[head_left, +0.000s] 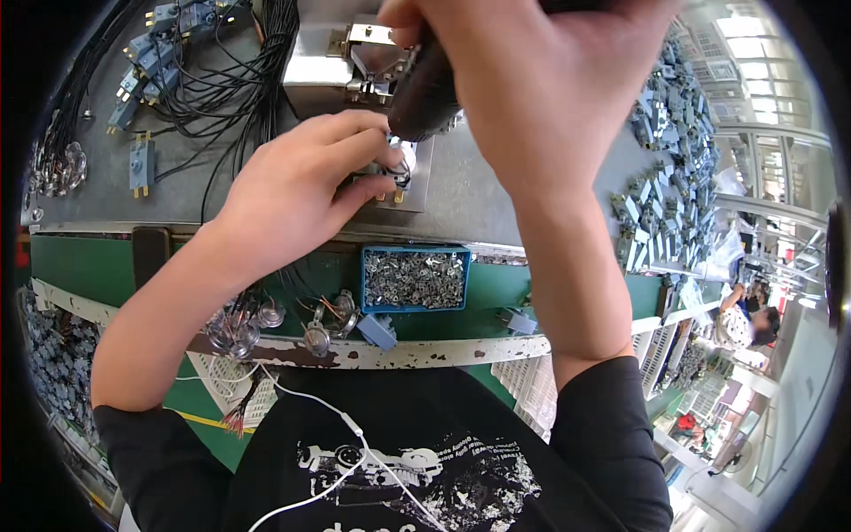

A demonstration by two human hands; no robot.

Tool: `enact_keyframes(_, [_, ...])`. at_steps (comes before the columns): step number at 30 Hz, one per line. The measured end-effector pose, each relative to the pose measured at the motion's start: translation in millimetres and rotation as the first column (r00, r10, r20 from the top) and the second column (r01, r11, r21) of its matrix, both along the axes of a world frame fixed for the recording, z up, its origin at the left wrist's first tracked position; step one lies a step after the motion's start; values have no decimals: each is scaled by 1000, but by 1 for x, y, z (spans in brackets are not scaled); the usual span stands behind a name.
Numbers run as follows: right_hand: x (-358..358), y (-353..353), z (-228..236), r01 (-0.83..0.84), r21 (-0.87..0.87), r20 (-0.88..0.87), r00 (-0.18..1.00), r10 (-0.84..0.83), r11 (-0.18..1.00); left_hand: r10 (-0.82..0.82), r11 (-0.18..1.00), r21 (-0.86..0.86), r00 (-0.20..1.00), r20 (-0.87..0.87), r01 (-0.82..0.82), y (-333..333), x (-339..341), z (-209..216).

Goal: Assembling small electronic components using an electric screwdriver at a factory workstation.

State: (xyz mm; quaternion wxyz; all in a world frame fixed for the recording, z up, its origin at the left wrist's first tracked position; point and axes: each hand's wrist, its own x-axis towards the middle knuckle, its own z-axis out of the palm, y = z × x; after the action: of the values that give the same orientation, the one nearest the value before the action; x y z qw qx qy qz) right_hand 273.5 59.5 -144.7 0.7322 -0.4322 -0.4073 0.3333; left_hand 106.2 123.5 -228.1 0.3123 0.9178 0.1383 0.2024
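My left hand (297,173) reaches to a metal base plate (424,184), thumb and fingers closed on a small pale part (405,164) with brass pins at its lower end. Most of that part is hidden by the fingers. Above it, my right hand (541,97) is wrapped round a thick black electric screwdriver (424,96), its body slanting down toward the part. Its tip cannot be made out. A shiny metal fixture (321,71) stands just behind the left hand.
A blue box (415,309) of small metal pieces sits on the green ledge, near a grey plug housing (378,332) and clear round parts (235,332). Grey housings with black cables (155,66) lie at the left, and a heap of grey housings (669,195) at the right.
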Motion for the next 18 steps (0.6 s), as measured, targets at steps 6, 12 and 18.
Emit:
enact_keyframes(6, [8,-35,14,98,67,18,995,-100,993,-337,865,311,914,-225,395,-48,-3,28])
enact_keyframes(12, [-2,-28,23,163,172,47,984,-173,972,-459,746,294,781,-423,598,-65,-4,-2])
enact_keyframes(18, [-8,3,27,268,273,59,954,-294,924,-442,740,352,809,-388,573,-69,-7,-1])
